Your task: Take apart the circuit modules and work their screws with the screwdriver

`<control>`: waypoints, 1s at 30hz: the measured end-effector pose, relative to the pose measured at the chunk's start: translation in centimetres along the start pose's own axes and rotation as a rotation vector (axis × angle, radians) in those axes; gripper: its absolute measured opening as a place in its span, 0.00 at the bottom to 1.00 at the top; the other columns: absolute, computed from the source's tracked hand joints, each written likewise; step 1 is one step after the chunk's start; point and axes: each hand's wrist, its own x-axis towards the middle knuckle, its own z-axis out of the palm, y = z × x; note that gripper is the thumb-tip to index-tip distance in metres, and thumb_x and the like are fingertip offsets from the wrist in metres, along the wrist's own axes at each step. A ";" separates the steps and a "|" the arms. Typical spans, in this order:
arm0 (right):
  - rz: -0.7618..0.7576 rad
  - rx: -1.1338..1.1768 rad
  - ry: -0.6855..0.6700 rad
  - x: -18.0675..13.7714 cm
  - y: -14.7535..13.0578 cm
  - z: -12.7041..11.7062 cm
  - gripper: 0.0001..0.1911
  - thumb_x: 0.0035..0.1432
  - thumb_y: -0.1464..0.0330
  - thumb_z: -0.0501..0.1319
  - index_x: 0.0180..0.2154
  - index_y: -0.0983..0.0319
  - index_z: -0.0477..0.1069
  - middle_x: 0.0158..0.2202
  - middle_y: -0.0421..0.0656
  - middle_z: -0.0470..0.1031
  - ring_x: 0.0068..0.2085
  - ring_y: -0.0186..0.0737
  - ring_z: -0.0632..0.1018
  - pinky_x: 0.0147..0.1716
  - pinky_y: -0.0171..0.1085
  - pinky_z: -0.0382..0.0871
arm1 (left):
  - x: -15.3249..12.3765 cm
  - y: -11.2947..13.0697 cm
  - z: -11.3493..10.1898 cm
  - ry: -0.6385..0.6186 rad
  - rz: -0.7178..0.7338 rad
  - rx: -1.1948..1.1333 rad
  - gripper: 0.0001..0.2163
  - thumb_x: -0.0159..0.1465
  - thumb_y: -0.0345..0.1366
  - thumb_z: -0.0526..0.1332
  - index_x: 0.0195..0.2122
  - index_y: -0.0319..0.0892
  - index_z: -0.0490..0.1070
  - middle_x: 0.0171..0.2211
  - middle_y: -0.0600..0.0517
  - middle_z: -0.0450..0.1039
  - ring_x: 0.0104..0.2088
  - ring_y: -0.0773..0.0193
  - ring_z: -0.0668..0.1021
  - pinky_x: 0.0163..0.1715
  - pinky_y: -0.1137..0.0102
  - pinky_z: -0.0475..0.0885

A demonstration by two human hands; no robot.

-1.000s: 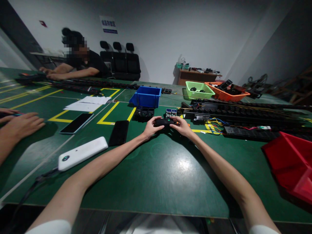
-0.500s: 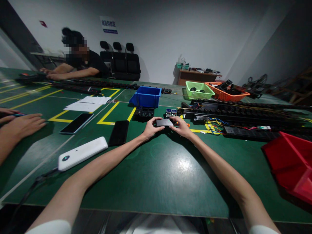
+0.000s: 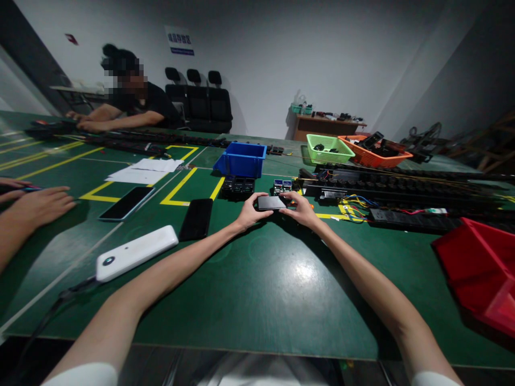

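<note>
Between my two hands is a small flat dark rectangular piece (image 3: 272,203) with a grey top face; its exact kind does not show. My left hand (image 3: 251,212) grips its left end, thumb at the near edge and fingers behind. At the opposite end my right hand (image 3: 300,210) pinches it the same way. Just beyond stand small modules with bluish-white tops (image 3: 282,186). A cluster of black modules (image 3: 238,186) sits to the left, in front of a blue bin (image 3: 243,160).
A black phone (image 3: 196,220), a white device with a cable (image 3: 137,253) and another phone (image 3: 127,203) lie left. Black rails with wires (image 3: 386,187) and a red bin (image 3: 478,273) are right. Green (image 3: 330,149) and orange baskets (image 3: 376,154) stand behind. A co-worker's hands (image 3: 40,209) rest far left.
The flat piece has tilted slightly, so its grey top face catches more light. Both hands stay in nearly the same place.
</note>
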 end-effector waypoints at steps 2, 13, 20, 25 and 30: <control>-0.014 0.002 -0.002 0.0 0.0 0.0 0.26 0.52 0.59 0.67 0.53 0.58 0.70 0.51 0.49 0.71 0.51 0.48 0.74 0.42 0.45 0.76 | 0.0 0.0 0.0 -0.004 0.004 0.030 0.29 0.46 0.41 0.73 0.49 0.41 0.70 0.47 0.46 0.73 0.48 0.55 0.74 0.51 0.62 0.68; -0.047 0.004 -0.040 0.2 0.1 0.0 0.26 0.52 0.58 0.67 0.53 0.58 0.71 0.48 0.48 0.69 0.49 0.47 0.74 0.44 0.46 0.75 | -0.1 0.1 -0.1 -0.026 0.040 0.154 0.27 0.48 0.43 0.71 0.48 0.42 0.68 0.45 0.50 0.72 0.45 0.58 0.74 0.48 0.65 0.68; -0.082 -0.042 -0.050 0.1 0.0 0.2 0.25 0.55 0.60 0.65 0.54 0.59 0.69 0.50 0.49 0.68 0.50 0.48 0.73 0.44 0.46 0.75 | 0.0 -0.1 -0.1 -0.010 0.016 0.163 0.26 0.48 0.45 0.71 0.46 0.41 0.68 0.43 0.49 0.72 0.43 0.59 0.74 0.46 0.65 0.69; -0.097 -0.075 -0.048 0.1 0.1 0.4 0.25 0.56 0.61 0.64 0.55 0.59 0.68 0.50 0.49 0.68 0.50 0.48 0.73 0.43 0.45 0.76 | 0.0 0.0 -0.1 -0.010 0.012 0.162 0.26 0.48 0.45 0.71 0.46 0.41 0.68 0.43 0.49 0.72 0.44 0.58 0.75 0.46 0.65 0.69; -0.102 -0.083 -0.050 0.1 0.1 0.4 0.25 0.56 0.61 0.65 0.54 0.59 0.68 0.49 0.49 0.68 0.49 0.47 0.73 0.43 0.45 0.76 | 0.0 0.1 -0.1 -0.014 0.003 0.159 0.26 0.48 0.44 0.71 0.46 0.41 0.68 0.43 0.49 0.72 0.44 0.58 0.75 0.46 0.64 0.69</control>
